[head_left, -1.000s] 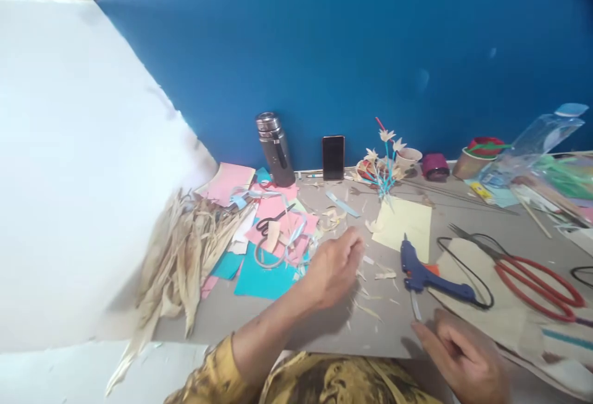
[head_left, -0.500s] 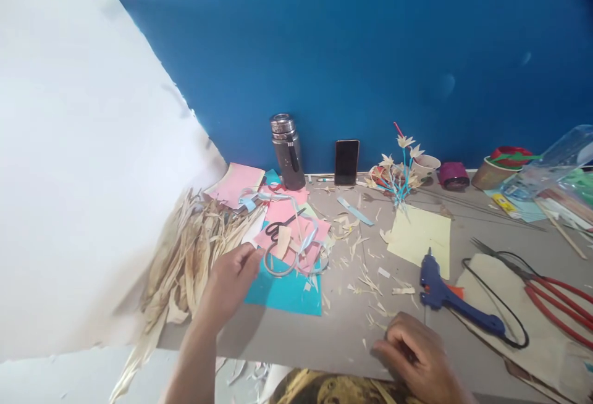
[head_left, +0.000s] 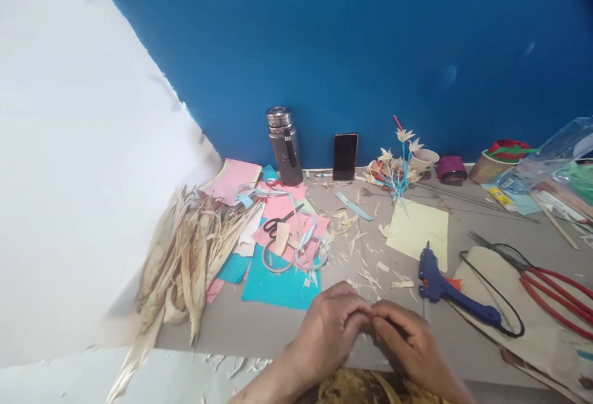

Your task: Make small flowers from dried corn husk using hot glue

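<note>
Two bare hands, no gloves or rings showing
Mustard-yellow patterned garment is showing just below left hand and right hand.

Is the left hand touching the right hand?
Touching. The head view shows the left hand and right hand meeting at the fingertips, with no gap, near the table edge.
</note>
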The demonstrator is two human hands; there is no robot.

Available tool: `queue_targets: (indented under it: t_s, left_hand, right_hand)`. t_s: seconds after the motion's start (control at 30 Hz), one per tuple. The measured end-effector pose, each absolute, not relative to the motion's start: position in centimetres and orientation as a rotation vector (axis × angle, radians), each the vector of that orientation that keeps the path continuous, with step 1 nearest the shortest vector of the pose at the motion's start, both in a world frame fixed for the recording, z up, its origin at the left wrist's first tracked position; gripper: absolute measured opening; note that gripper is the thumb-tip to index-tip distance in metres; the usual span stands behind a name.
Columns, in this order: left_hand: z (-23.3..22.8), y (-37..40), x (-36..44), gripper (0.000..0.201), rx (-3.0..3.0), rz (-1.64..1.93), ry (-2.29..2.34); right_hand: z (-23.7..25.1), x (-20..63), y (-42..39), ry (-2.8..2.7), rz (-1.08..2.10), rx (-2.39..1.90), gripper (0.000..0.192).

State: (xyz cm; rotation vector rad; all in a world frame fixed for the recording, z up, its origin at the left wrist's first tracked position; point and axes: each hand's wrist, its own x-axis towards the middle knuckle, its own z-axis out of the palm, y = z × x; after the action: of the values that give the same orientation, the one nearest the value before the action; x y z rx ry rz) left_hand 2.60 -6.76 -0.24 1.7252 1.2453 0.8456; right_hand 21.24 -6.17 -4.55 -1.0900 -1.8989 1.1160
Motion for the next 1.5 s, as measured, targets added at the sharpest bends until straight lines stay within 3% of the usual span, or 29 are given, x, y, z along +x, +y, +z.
queue_targets:
  t_s: [0.4, 0.9, 1.2, 1.5]
  left_hand:
    - [0.2, -6.9, 2.2, 0.009, 1.689, 0.564, 1.410]
    - [0.6, -7.0, 2.4, 0.009, 1.509, 0.560, 1.411]
    - [1.2, -6.9, 1.9, 0.007, 1.742, 0.350, 1.305]
    - [1.3, -7.2, 1.7, 0.007, 2.211, 0.164, 1.168]
  right_hand:
    - [-4.5, 21.2, -6.5, -1.820, 1.294, -1.107, 0.036]
    - [-4.3, 21.3, -6.2, -1.858, 1.351, -1.074, 0.040]
    - [-4.0, 21.6, -6.2, -1.890, 1.314, -0.983, 0.036]
    - [-5.3, 22.2, -6.4, -1.456, 1.672, -1.022, 0.037]
